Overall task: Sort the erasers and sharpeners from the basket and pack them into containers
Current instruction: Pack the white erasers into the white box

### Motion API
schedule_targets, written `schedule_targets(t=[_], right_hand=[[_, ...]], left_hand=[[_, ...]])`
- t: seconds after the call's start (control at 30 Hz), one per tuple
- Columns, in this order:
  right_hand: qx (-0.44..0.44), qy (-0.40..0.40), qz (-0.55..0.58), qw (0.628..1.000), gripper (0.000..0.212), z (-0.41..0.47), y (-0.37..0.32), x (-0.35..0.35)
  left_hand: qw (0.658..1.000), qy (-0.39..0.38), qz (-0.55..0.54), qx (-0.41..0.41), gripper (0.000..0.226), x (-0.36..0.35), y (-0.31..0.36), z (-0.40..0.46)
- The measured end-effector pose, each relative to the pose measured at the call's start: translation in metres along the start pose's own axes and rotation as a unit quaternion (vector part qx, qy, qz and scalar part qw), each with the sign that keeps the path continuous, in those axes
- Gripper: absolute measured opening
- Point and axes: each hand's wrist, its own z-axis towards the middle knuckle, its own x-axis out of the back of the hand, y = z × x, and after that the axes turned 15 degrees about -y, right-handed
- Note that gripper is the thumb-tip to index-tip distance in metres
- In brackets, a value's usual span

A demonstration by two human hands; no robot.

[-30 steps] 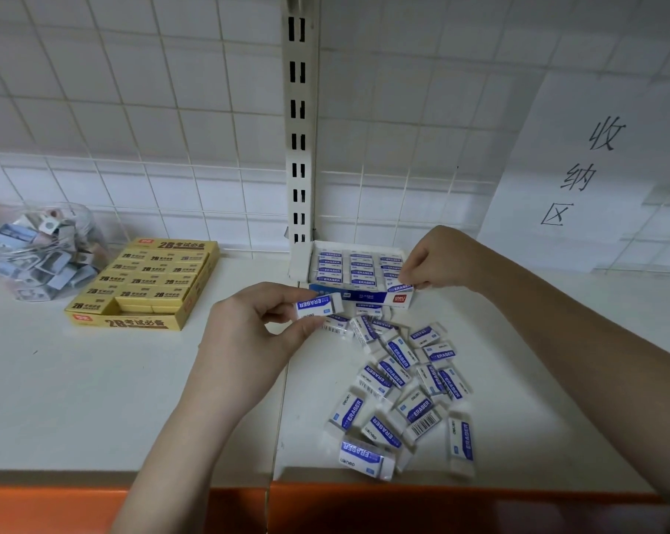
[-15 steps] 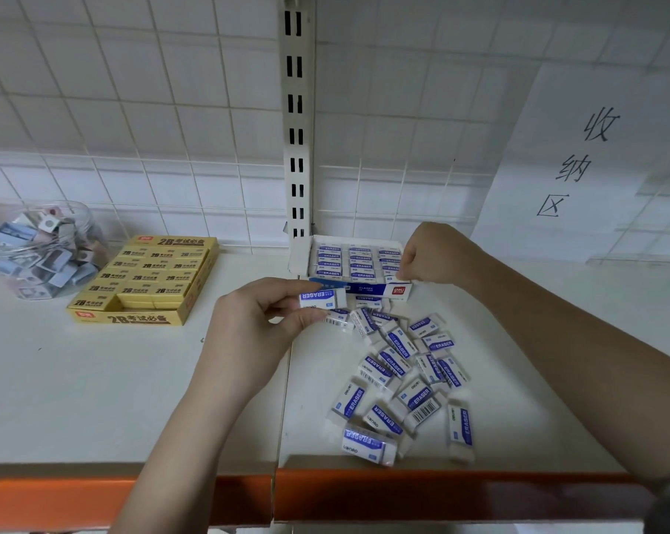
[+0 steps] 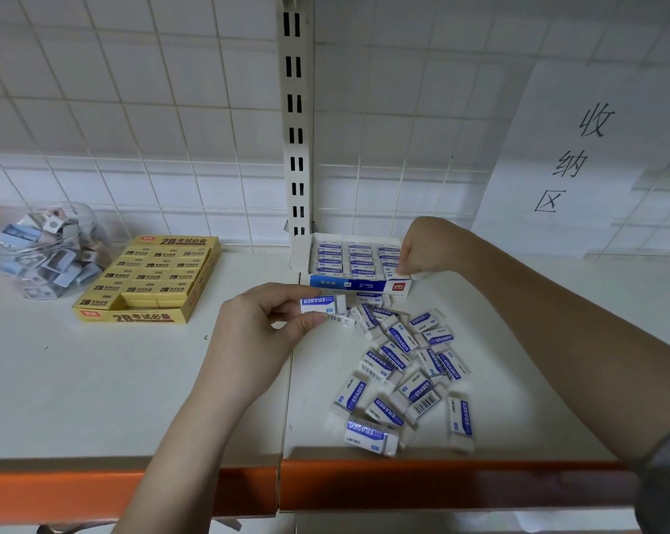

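A: The left hand [image 3: 248, 341]'s fingers [image 3: 306, 321] pinch one blue-and-white eraser [image 3: 323, 304] above the shelf [image 3: 94, 379].

B: And the right hand [image 3: 427, 246]?

A: Its fingers are curled at the blue eraser box [image 3: 358, 284]'s right end; what they pinch, I cannot tell.

B: Containers, from the left?

A: A clear jar [image 3: 37, 250] holds sharpeners, a yellow box [image 3: 148, 279] holds yellow erasers, the blue box holds rows of erasers. Loose erasers [image 3: 399, 371] lie before it.

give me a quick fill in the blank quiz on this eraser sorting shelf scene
1. The left hand pinches one white eraser with a ____ sleeve.
2. The right hand reaches into the white and blue cardboard box at its ____ side.
3. The clear round plastic jar stands to the ____ of the yellow cardboard box.

Missing words: blue; right; left
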Motion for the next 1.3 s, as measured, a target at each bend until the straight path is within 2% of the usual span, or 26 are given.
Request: schedule_targets(t=[0.27,0.37,0.47,0.53,0.63,0.7,0.87,0.93,1.07,1.2,1.3], right_hand=[[0.031,0.024,-0.020,0.999,0.023,-0.004,0.003,-0.006],[0.062,0.048,-0.036,0.996,0.027,-0.007,0.001,-0.012],[0.074,0.051,0.003,0.996,0.027,-0.008,0.005,-0.017],[0.076,0.050,0.030,0.995,0.025,-0.007,0.008,-0.019],[0.085,0.047,0.030,0.995,0.022,-0.009,0.008,-0.019],[0.075,0.039,0.010,0.996,0.024,-0.011,0.007,-0.016],[0.051,0.034,-0.011,0.998,0.027,-0.014,0.009,-0.012],[0.050,0.025,-0.003,0.998,0.025,-0.014,0.009,-0.011],[0.053,0.021,0.042,0.997,0.024,-0.015,0.010,-0.011],[0.064,0.056,0.125,0.989,0.017,-0.017,0.018,-0.018],[0.061,0.098,0.182,0.976,0.013,-0.018,0.023,-0.026]], left_hand=[[1.000,0.001,0.021,0.006,0.025,-0.003,-0.006,-0.001],[1.000,0.002,0.019,0.005,0.025,-0.002,-0.007,0.001],[1.000,0.001,0.023,0.010,0.025,0.000,-0.009,0.003],[0.999,-0.028,0.021,0.025,0.024,0.002,-0.010,0.004],[0.988,-0.142,0.043,0.045,0.020,-0.003,-0.009,0.003],[0.977,-0.204,0.054,0.030,0.022,-0.011,-0.006,0.002],[0.947,-0.300,0.114,0.020,0.026,-0.012,-0.003,0.016],[0.939,-0.307,0.154,0.021,0.024,-0.003,0.006,0.035],[0.951,-0.218,0.216,0.011,0.022,-0.005,0.021,0.104],[0.911,-0.279,0.301,0.034,0.031,-0.029,0.013,0.163],[0.900,-0.330,0.277,0.061,0.046,-0.040,0.006,0.179]])
